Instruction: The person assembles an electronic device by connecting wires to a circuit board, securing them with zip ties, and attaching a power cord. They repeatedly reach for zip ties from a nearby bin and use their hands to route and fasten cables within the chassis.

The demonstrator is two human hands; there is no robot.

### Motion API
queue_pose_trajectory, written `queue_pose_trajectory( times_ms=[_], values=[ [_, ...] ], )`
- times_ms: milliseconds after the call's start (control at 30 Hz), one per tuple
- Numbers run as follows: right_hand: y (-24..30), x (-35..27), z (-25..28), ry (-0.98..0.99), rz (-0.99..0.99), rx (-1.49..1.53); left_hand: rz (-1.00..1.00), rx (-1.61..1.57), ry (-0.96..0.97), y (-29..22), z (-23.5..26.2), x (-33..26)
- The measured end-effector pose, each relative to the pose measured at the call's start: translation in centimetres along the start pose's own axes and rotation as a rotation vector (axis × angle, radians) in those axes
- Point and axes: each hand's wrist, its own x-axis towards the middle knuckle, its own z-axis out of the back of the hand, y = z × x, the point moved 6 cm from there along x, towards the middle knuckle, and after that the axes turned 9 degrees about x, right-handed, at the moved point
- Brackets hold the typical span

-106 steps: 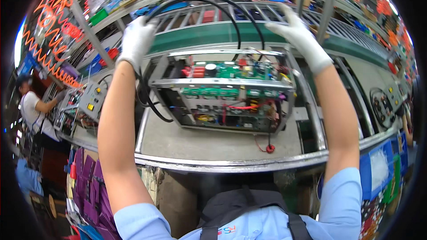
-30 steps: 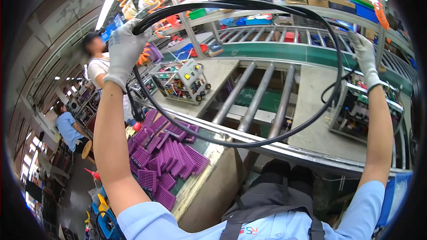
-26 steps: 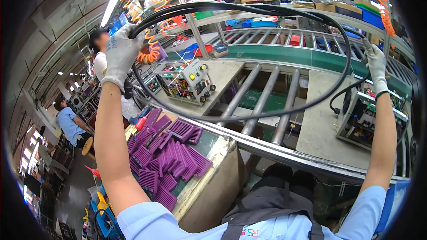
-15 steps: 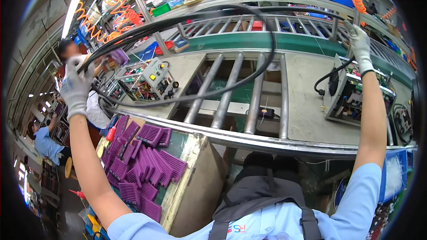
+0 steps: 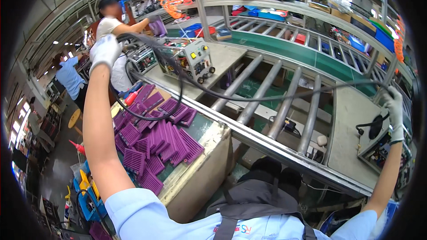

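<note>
Here, black cable (image 5: 242,99) overhangs metal rollers (image 5: 281,116).

From my end I see a white cloth glove on the left hand (image 5: 106,53) and a matching, greyer-looking one on the right hand (image 5: 394,113), with a thin dark edge at its cuff. Both forearms are bare up to short, light-blue sleeves (image 5: 133,204). I can make out a small red-and-blue mark on the light-blue shirt (image 5: 264,227), dark grey straps (image 5: 226,229) over it, a dark grey apron (image 5: 255,200) and black trousers (image 5: 267,169).
</note>
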Motion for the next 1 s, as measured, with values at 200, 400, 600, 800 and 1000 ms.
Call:
queue_pose_trajectory(
  times_ms=[200, 400, 600, 800, 1000],
  values=[
    [11.3, -10.5, -15.1, 0.503, 0.547, -0.28, -0.549, -0.402, 0.061, -13.1, 3.6, 5.8],
    [7.3, -8.8, -11.2, 0.209, 0.313, 0.023, -0.94, -1.505, 0.54, -40.6, 19.7, -11.3],
    [4.5, -8.5, -8.0, -0.022, 0.074, 0.123, -1.317, -1.867, 1.093, -48.0, 29.9, -28.3],
    [0.8, -13.1, 1.5, -0.133, 0.326, -0.131, -1.334, -1.427, 0.943, -45.5, 30.6, -28.5],
    [-9.5, -12.4, 14.5, -0.481, 0.159, -0.922, -1.291, -1.241, 0.492, -46.8, 26.9, -21.8]
  ],
)
